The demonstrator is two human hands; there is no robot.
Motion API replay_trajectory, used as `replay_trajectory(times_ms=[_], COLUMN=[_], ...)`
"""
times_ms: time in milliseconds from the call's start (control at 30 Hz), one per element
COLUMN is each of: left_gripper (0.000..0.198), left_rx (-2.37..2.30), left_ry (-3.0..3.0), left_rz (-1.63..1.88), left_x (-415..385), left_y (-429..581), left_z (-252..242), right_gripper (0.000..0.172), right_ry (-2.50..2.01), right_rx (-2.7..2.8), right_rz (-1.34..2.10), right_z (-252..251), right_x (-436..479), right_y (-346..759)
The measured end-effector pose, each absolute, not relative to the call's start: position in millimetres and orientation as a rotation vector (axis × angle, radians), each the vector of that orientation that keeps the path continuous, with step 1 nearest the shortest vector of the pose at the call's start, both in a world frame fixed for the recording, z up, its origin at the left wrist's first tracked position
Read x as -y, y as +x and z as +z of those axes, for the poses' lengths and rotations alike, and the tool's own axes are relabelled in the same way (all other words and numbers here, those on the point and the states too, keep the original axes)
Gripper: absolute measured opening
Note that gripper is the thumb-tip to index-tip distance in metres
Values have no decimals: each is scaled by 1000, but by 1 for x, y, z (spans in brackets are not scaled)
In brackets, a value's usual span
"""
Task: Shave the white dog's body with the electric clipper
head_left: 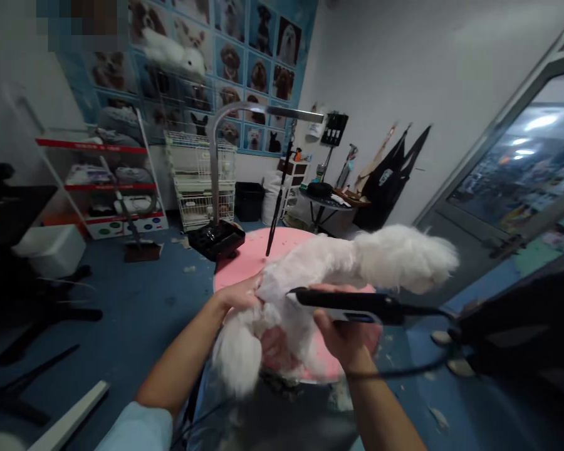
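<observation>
Our left hand [240, 295], grip unclear, likely steadies the fluffy white dog [310, 258]; our right hand [342, 338] clasps black-and-white corded clippers [345, 302].

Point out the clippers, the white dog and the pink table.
Clippers [348, 305], head view: middle of the casing.
White dog [313, 258], head view: middle of the back.
Pink table [239, 268], head view: bare top surface.

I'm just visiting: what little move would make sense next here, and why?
Probably a short, gentle stroke of the clipper along the near side of the white dog, left hand held steady. The right hand grips the clipper with its tip at the coat, and the left hand lies against the dog.
</observation>
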State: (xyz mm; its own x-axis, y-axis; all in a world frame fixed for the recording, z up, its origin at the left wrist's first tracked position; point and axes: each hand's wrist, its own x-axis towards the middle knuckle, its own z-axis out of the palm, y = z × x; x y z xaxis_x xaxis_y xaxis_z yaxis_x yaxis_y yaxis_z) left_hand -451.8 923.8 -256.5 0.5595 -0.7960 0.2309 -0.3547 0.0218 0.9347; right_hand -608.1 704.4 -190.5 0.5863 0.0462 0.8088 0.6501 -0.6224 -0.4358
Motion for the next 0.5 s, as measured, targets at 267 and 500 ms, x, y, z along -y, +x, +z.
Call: replay_trajectory(times_ms=[267, 500], left_gripper=[67, 62], left_rx=[1051, 992], left_ry=[1603, 1503], left_rz=[-512, -619], left_x=[-932, -942], left_y=[-446, -445], left_z=[-261, -246], right_gripper=[37, 41], right_ry=[-2152, -2122], right_rx=[634, 595], right_rz=[-822, -845], right_z=[-204, -228], right_x=[-724, -724], right_y=[-623, -615])
